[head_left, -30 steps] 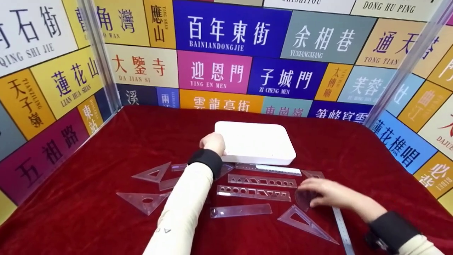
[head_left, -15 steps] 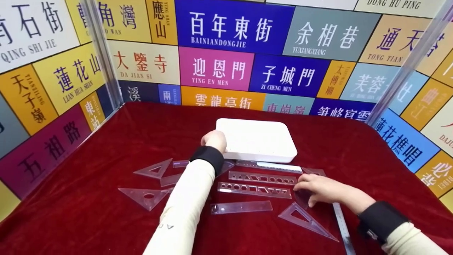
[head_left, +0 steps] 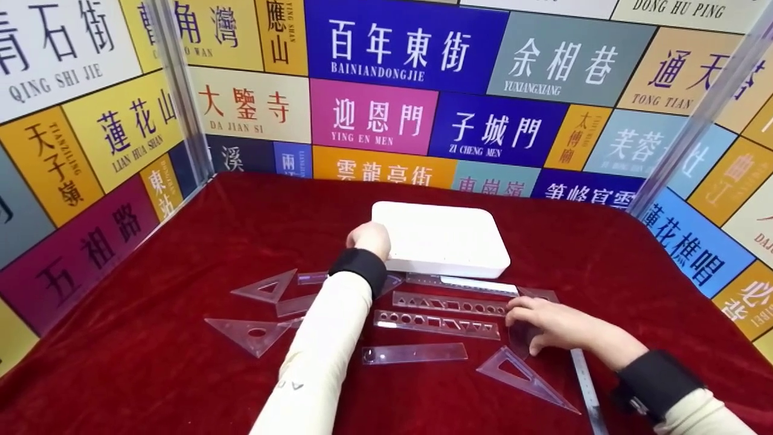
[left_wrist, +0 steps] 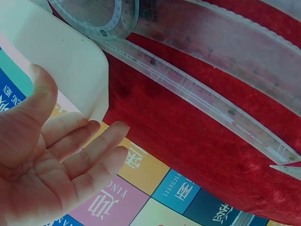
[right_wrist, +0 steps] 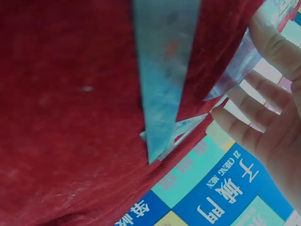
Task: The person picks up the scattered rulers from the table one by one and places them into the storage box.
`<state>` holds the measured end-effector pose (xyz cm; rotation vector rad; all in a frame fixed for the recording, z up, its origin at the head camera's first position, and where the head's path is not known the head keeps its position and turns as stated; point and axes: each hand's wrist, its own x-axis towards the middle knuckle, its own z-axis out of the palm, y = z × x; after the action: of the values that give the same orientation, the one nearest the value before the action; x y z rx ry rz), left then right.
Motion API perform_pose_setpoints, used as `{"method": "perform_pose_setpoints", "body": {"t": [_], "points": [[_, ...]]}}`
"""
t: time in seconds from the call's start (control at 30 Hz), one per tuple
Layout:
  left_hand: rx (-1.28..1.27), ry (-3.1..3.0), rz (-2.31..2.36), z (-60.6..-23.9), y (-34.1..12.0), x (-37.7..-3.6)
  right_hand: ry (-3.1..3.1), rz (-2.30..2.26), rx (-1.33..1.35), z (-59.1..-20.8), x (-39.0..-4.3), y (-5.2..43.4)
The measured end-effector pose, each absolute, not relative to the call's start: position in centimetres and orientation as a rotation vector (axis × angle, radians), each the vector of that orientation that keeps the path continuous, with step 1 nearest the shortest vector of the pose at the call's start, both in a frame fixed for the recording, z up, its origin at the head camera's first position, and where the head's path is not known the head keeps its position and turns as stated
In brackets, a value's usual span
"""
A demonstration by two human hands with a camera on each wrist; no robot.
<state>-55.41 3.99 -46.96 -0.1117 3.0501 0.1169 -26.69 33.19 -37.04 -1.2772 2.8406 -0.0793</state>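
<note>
A clear protractor [head_left: 520, 338] is lying on the red cloth [head_left: 151, 374] near the right side, just beyond a clear triangle [head_left: 522, 377] and beside a steel ruler [head_left: 587, 386]. The right hand [head_left: 546, 326] is resting on it, fingers loosely bent over its edge; a firm pinch cannot be told. Further left, two stencil rulers [head_left: 438, 323] are lying side by side. The left hand [head_left: 368, 238] is touching the near left corner of the white box [head_left: 447, 238], fingers straight and relaxed. The hands are staying well apart.
</note>
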Motion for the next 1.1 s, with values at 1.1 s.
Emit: {"method": "perform_pose_setpoints", "body": {"t": [1.1], "points": [[-0.072, 2.982, 0.116, -43.9, 3.9, -52.5, 2.804, -0.571, -1.621, -34.2, -26.1, 35.0]]}}
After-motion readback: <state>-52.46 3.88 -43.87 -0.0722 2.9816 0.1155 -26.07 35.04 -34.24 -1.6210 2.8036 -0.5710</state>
